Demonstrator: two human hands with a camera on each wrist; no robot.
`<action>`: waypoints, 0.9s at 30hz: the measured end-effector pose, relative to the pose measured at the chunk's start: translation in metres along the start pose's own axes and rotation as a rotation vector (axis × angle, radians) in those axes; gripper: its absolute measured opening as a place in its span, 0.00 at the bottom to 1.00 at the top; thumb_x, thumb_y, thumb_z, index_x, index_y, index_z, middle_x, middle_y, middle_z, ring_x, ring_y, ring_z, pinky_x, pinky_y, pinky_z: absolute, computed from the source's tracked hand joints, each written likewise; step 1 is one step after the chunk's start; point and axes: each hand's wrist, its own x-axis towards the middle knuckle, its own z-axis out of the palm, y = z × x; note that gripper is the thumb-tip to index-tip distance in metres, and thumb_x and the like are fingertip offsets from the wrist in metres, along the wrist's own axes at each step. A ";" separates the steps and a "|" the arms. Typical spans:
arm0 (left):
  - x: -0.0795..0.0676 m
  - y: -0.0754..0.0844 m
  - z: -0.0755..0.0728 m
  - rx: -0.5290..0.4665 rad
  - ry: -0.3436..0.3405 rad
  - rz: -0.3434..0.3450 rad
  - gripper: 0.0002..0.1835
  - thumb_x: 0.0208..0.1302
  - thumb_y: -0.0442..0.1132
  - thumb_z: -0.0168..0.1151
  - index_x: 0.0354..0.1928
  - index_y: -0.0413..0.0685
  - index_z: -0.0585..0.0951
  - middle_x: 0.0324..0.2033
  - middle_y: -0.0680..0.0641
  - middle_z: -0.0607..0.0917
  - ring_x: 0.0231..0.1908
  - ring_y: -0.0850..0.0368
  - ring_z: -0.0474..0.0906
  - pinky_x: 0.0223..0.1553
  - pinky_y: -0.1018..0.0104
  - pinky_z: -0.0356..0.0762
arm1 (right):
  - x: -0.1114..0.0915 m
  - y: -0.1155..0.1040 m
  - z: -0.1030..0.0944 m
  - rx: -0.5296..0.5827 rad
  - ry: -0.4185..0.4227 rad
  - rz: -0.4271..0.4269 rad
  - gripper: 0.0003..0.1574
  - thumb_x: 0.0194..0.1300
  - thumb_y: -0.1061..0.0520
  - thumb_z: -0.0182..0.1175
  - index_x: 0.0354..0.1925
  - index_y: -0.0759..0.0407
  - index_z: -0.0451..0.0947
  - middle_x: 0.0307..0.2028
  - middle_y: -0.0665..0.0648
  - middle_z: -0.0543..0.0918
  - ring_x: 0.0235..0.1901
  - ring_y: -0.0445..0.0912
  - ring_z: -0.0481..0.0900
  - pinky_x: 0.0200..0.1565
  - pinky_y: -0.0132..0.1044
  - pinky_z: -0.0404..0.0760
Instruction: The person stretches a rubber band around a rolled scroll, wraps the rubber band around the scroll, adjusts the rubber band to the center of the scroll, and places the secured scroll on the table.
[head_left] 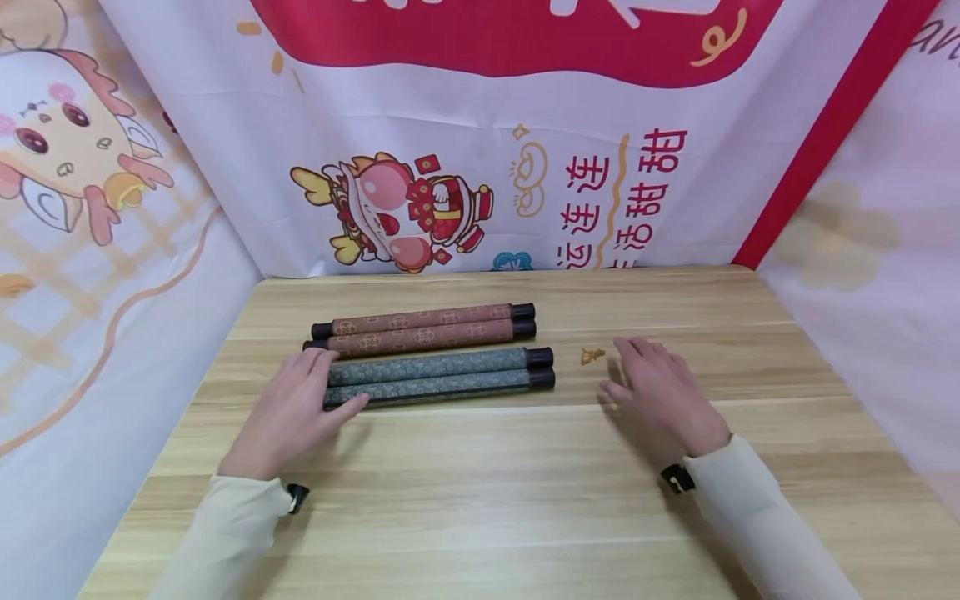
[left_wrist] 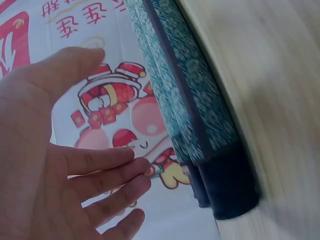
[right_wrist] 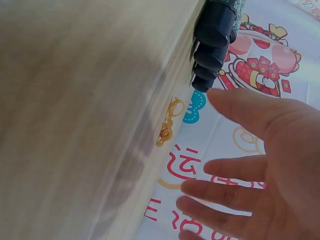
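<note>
As we looked over the wooden table [head_left: 480, 500], two teal rolls [head_left: 435, 365] lay side by side left of its middle, their long axes running from left to right, the right ends angled slightly away from the person. We saw black caps [head_left: 540, 357] on those ends, pointing toward the right hand [head_left: 660, 387]. At the rolls' left end was the left hand [head_left: 292, 404], its thumb spread well away from the fingers; whether it touched them, we could not tell. The right hand was near a small gold ornament [head_left: 592, 356], its thumb also apart and its fingers lightly bent. Just beyond the teal pair we found two brown patterned rolls [head_left: 431, 336], nearly parallel. On the white cloth [head_left: 262, 167] behind, we read red characters [head_left: 587, 173] running upward in two lines, 运连连 and 活甜甜, beside a cartoon dragon [head_left: 386, 187] lying sideways. On the right-hand cloth [head_left: 862, 292] we made out the letters "an" [head_left: 933, 37], cut off at the head view's edge. The writing on a blue badge [head_left: 512, 262] was too small for us.
</note>
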 end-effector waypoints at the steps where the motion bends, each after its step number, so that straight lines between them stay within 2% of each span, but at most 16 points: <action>1: 0.002 0.002 0.000 0.003 0.009 0.017 0.45 0.72 0.62 0.64 0.70 0.27 0.70 0.65 0.28 0.74 0.67 0.29 0.68 0.71 0.34 0.65 | 0.003 0.000 -0.001 0.000 0.012 -0.015 0.45 0.74 0.43 0.65 0.74 0.70 0.66 0.69 0.74 0.75 0.67 0.71 0.74 0.65 0.71 0.73; 6: 0.014 0.013 0.002 -0.005 0.021 0.094 0.34 0.72 0.52 0.67 0.62 0.27 0.74 0.55 0.31 0.79 0.57 0.35 0.73 0.64 0.39 0.72 | 0.019 -0.003 -0.004 0.031 0.047 -0.088 0.27 0.71 0.54 0.66 0.59 0.72 0.80 0.54 0.71 0.85 0.53 0.65 0.84 0.56 0.61 0.84; 11: 0.028 0.030 0.003 -0.020 0.012 0.143 0.27 0.73 0.48 0.66 0.58 0.30 0.78 0.51 0.34 0.82 0.55 0.37 0.76 0.64 0.41 0.74 | 0.035 -0.007 -0.002 0.095 0.045 -0.118 0.16 0.67 0.61 0.65 0.49 0.71 0.85 0.42 0.65 0.87 0.41 0.55 0.85 0.47 0.53 0.86; 15: 0.042 0.046 0.005 -0.082 -0.026 0.151 0.24 0.74 0.48 0.65 0.58 0.34 0.79 0.52 0.37 0.83 0.57 0.39 0.78 0.64 0.42 0.76 | 0.047 -0.008 0.003 0.103 0.047 -0.124 0.12 0.66 0.63 0.67 0.46 0.70 0.86 0.40 0.65 0.87 0.40 0.54 0.86 0.47 0.52 0.87; 20: 0.057 0.066 0.011 -0.215 -0.087 0.146 0.21 0.75 0.48 0.66 0.60 0.41 0.79 0.56 0.39 0.84 0.60 0.43 0.77 0.64 0.43 0.77 | 0.057 -0.009 0.007 0.116 0.042 -0.121 0.09 0.65 0.65 0.70 0.43 0.68 0.88 0.39 0.64 0.87 0.40 0.54 0.86 0.47 0.51 0.88; 27: 0.067 0.089 0.017 -0.302 -0.143 0.169 0.22 0.75 0.49 0.65 0.63 0.44 0.78 0.59 0.42 0.83 0.61 0.46 0.77 0.65 0.45 0.77 | 0.064 -0.008 0.015 0.128 0.000 -0.120 0.03 0.65 0.68 0.69 0.39 0.65 0.89 0.37 0.61 0.87 0.38 0.52 0.84 0.44 0.48 0.88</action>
